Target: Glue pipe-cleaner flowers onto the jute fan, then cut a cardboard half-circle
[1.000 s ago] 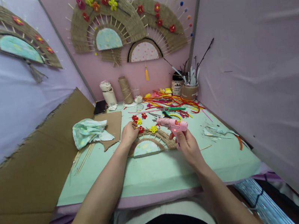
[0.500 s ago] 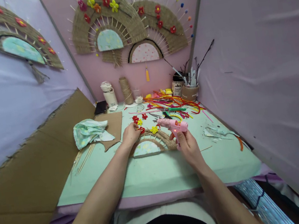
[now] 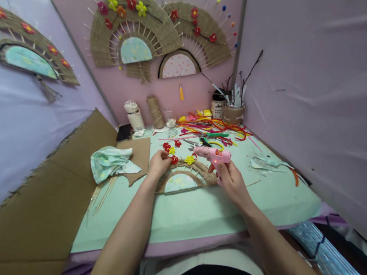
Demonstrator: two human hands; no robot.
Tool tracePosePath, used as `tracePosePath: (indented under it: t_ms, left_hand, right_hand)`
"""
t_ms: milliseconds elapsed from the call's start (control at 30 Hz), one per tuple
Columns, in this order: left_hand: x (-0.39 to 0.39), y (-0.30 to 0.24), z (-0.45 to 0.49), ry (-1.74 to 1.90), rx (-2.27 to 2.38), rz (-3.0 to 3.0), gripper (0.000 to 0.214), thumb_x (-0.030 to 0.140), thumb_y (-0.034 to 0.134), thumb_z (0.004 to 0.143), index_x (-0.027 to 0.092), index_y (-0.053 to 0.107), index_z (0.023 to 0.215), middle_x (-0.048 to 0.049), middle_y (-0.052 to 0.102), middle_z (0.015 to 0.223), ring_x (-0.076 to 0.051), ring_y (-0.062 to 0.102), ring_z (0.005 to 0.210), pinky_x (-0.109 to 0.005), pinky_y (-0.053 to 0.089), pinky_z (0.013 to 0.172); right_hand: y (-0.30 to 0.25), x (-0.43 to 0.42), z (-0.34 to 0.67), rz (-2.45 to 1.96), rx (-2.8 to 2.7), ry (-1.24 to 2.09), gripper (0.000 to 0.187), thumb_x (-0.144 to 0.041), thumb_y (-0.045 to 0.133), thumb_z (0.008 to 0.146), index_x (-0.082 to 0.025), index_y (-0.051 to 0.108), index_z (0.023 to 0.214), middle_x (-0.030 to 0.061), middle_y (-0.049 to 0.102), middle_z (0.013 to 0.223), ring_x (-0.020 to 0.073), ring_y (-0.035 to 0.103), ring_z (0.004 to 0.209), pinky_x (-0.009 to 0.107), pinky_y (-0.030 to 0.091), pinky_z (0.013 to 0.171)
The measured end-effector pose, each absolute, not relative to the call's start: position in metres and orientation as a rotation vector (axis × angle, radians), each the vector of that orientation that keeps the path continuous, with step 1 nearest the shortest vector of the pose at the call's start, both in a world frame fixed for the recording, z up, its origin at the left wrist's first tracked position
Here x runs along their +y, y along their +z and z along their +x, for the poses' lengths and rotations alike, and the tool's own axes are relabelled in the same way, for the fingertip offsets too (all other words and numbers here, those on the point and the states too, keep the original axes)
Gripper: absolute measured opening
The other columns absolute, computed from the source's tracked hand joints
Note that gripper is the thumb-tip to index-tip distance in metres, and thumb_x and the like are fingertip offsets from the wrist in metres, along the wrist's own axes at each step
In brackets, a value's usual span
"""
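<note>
A pink hot glue gun [image 3: 219, 154] with a small red light is gripped in my right hand [image 3: 232, 178], its nozzle pointing left over the twine fan. The small half-round fan [image 3: 206, 171] lies on the table, with twine woven over sticks and a pale green patterned cloth centre [image 3: 179, 182]. My left hand [image 3: 159, 163] is at the fan's upper left, fingers pinched at the edge of a red flower [image 3: 174, 159]. A yellow flower [image 3: 189, 160] sits on the fan's top edge. Behind it lie loose red flowers [image 3: 178, 143] and another yellow flower [image 3: 171, 150].
Pliers and scissors [image 3: 205, 142] lie behind the glue gun, before a heap of coloured pipe cleaners [image 3: 216, 125]. Cloth [image 3: 111, 163], cardboard [image 3: 140, 151] and thin sticks [image 3: 105, 194] are at left. A twine spool [image 3: 155, 112] and bottle [image 3: 134, 116] stand at the back. Fabric scraps [image 3: 267, 161] lie right.
My left hand has shifted very slightly left, its fingers still at the red flower. The glue gun stays in nearly the same place in my right hand.
</note>
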State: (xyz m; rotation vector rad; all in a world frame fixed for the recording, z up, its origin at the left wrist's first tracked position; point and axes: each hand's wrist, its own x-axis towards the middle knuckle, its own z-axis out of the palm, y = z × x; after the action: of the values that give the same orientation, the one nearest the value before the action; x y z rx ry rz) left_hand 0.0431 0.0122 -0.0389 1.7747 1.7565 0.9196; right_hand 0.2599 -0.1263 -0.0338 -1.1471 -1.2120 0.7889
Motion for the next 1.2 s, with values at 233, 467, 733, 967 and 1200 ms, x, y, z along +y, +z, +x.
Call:
tracePosePath:
  t_ms: [233,467,733,967,1200]
  left_hand:
    - [0.021,-0.048,0.048,0.852,1.795,1.824,0.024,0.014,0.065,0.066,0.018,0.063,0.09,-0.0019,0.068,0.08,-0.016,0.062,0.074,-0.025,0.045,0.068]
    - [0.022,-0.046,0.049,0.784,1.823,1.85,0.024,0.016,0.065,0.067,0.019,0.061,0.09,-0.0007,0.067,0.076,-0.017,0.062,0.076,-0.025,0.043,0.066]
    - [0.022,-0.042,0.052,0.699,1.897,1.818,0.025,0.018,0.068,0.065,0.02,0.061,0.089,-0.0017,0.067,0.076,-0.019,0.063,0.078,-0.026,0.044,0.067]
    - [0.018,-0.037,0.055,0.697,1.908,1.76,0.027,0.018,0.069,0.064,0.019,0.059,0.089,-0.0016,0.067,0.077,-0.019,0.063,0.076,-0.026,0.043,0.066]
    - [0.017,-0.04,0.055,0.738,1.885,1.739,0.029,0.017,0.069,0.065,0.019,0.059,0.092,-0.0007,0.067,0.074,-0.018,0.064,0.073,-0.026,0.044,0.064]
  right_hand:
    - [-0.035,-0.127,0.26,-1.152,-1.22,0.778,0.041,-0.057,0.041,0.091,-0.019,0.057,0.086,-0.0013,0.05,0.064,0.0113,0.039,0.052,0.025,0.033,0.048]
    - [-0.035,-0.127,0.26,-1.157,-1.217,0.781,0.042,-0.057,0.041,0.091,-0.019,0.057,0.087,-0.002,0.048,0.062,0.0112,0.039,0.052,0.024,0.034,0.049]
    - [-0.034,-0.127,0.26,-1.139,-1.209,0.778,0.04,-0.056,0.042,0.091,-0.019,0.057,0.087,-0.0012,0.05,0.063,0.0115,0.039,0.051,0.025,0.035,0.048]
    - [-0.033,-0.128,0.26,-1.161,-1.223,0.765,0.043,-0.058,0.04,0.091,-0.019,0.058,0.086,-0.0008,0.051,0.065,0.0114,0.04,0.053,0.025,0.035,0.049]
    - [-0.032,-0.128,0.26,-1.142,-1.204,0.78,0.043,-0.058,0.041,0.091,-0.018,0.057,0.086,-0.0008,0.051,0.065,0.0111,0.04,0.052,0.025,0.034,0.048]
